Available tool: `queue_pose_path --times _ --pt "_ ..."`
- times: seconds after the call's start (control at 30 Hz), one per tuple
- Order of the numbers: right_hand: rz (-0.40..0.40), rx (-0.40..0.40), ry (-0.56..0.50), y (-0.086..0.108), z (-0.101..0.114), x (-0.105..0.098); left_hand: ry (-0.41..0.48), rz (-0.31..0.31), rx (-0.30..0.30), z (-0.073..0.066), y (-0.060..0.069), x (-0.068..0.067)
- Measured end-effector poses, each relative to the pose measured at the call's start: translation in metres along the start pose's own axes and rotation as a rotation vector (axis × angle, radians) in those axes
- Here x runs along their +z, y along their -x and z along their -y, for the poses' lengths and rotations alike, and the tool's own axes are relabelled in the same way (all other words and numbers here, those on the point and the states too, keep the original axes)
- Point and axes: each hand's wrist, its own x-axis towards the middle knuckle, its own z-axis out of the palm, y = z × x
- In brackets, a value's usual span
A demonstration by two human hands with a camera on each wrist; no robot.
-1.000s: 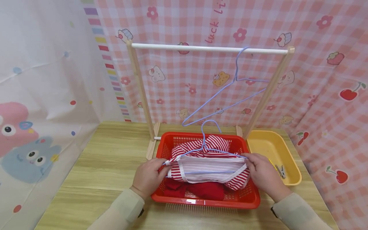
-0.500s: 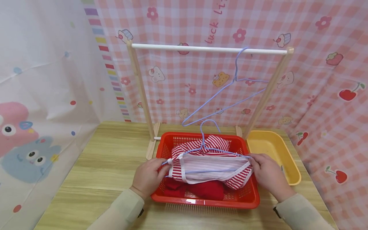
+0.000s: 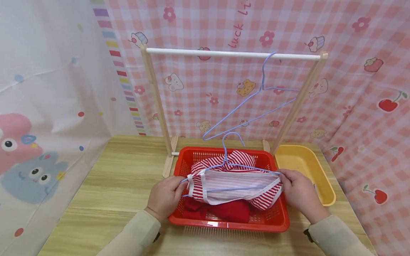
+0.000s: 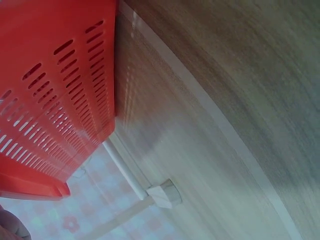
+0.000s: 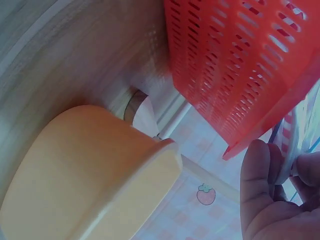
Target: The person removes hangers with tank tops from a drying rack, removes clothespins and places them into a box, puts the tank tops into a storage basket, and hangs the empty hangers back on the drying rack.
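A red-and-white striped garment with white trim [image 3: 235,185] hangs spread on a blue clothes hanger [image 3: 225,156] above the red basket [image 3: 229,224]. My left hand [image 3: 164,195] pinches the hanger's left end, just outside the garment's edge. At the other end, my right hand [image 3: 301,190] grips the garment's trimmed edge near the hanger's tip. The right wrist view shows striped cloth [image 5: 287,145] between that hand's thumb and fingers. Dark red cloth [image 3: 229,212] lies in the basket under the garment. Only a fingertip of the left hand shows in the left wrist view.
Behind the basket stands a wooden rack with a white rail [image 3: 208,53], a second blue hanger [image 3: 237,106] hooked on it. To the right, a yellow tray [image 3: 323,170] sits on the wooden table [image 3: 105,188]. A checked curtain [image 3: 205,21] closes the back.
My right hand has shifted slightly right, drawing the garment's right edge outward along the hanger. The hanger's hook has moved a little left. My left hand stays almost in place.
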Motion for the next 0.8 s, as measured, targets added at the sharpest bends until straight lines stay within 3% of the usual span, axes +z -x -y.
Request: queue_pose_path --times 0.37,0.8 --pt "0.008 0.078 -0.121 -0.001 0.002 -0.008 0.024 -0.026 0.041 -0.002 0.001 0.001" --pt "0.037 0.139 -0.199 -0.002 -0.002 -0.011 0.027 -0.022 0.045 -0.003 0.001 0.0"
